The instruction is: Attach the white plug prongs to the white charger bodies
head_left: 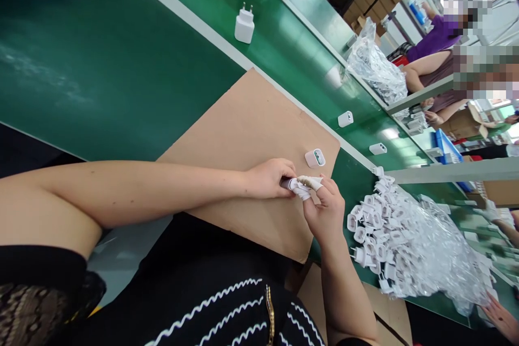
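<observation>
My left hand (270,177) and my right hand (326,208) meet over the edge of a brown cardboard sheet (243,130). Together they pinch a small white charger plug (298,188). Taped fingertips of my right hand press on it, and my left fingers curl round its other end. Just beyond lies a white charger shell (315,158) with its open end facing me. A heap of white plugs in clear film (409,238) sits close to the right of my right hand.
A green conveyor belt (284,48) runs past carrying an upright white charger (244,24) and more small white shells (345,118). A bag of clear wrapping (375,67) lies at its far side. Other people sit at the upper right, by cardboard boxes.
</observation>
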{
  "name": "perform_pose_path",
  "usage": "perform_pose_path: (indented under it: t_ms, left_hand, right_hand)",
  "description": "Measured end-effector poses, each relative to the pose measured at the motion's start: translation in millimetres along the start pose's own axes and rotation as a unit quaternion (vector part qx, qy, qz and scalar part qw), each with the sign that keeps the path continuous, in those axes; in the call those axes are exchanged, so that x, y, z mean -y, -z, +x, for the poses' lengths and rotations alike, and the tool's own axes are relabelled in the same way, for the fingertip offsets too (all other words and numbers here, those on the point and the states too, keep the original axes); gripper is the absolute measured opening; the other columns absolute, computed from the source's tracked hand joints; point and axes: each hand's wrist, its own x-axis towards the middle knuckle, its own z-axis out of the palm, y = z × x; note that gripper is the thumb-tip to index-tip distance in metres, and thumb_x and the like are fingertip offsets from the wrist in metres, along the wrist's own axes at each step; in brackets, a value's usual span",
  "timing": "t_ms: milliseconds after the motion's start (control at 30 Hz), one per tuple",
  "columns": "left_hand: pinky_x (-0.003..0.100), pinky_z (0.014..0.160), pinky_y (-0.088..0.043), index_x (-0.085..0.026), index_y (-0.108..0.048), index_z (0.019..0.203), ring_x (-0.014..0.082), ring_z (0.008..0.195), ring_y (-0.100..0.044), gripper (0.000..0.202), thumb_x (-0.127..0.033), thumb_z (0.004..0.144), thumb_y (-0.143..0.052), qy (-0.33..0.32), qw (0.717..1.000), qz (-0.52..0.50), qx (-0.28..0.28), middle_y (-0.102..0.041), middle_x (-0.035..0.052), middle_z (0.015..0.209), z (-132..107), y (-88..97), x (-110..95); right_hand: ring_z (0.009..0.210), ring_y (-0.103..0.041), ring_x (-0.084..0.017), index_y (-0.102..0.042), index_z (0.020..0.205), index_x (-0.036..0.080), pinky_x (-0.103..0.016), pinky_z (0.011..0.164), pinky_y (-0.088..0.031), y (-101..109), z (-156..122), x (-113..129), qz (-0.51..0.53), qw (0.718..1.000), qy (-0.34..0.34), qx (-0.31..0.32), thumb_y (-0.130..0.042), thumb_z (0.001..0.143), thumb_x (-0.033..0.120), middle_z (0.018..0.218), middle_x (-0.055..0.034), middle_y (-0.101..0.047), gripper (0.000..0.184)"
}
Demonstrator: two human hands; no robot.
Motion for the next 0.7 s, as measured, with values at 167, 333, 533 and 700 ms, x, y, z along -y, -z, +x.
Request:
perform_pose_path:
  t_ms: [167,333,533,700]
  left_hand:
    - [0.027,0.078,-0.05,-0.017,-0.077,0.084,0.0182,0.088,-0.066,0.008,-0.022,0.079,-0.078,-0.008,1.0,0.0,0.002,-0.069,0.0042,0.094,0,1.2,0]
    - [0.027,0.078,-0.049,-0.017,-0.076,0.082,0.0175,0.087,-0.065,0.007,-0.023,0.08,-0.078,-0.006,1.0,-0.002,0.008,-0.068,0.0039,0.093,0,2.0,-1]
    - [0.026,0.077,-0.049,-0.016,-0.075,0.081,0.0174,0.086,-0.065,0.007,-0.023,0.079,-0.078,-0.001,1.0,0.001,0.003,-0.068,0.0037,0.092,0,1.9,-1]
    - [0.028,0.078,-0.05,-0.016,-0.075,0.083,0.0185,0.088,-0.065,0.008,-0.025,0.081,-0.076,0.002,1.0,-0.002,-0.016,-0.068,0.0045,0.092,-2,-1.2,-4]
  right_hand:
    - [0.088,-0.072,-0.022,-0.074,0.104,0.026,-0.047,0.103,-0.058,1,1,-1,0.015,1.0,0.005,0.023,-0.06,0.089,0.011,0.093,-0.0036,-0.077,0.025]
    - [0.087,-0.074,-0.02,-0.075,0.106,0.027,-0.039,0.094,-0.06,3,2,3,0.035,0.998,-0.043,0.03,-0.06,0.091,0.014,0.098,-0.0029,-0.078,0.025]
    - [0.079,-0.071,-0.017,-0.076,0.104,0.023,-0.025,0.064,-0.052,2,-1,11,-0.01,0.996,-0.083,0.04,-0.058,0.093,0.016,0.095,-0.0041,-0.076,0.022]
    - [0.059,-0.058,-0.013,-0.072,0.078,0.022,-0.025,0.05,-0.033,3,1,12,-0.116,0.986,-0.097,0.063,-0.061,0.081,0.011,0.074,-0.0002,-0.067,0.016]
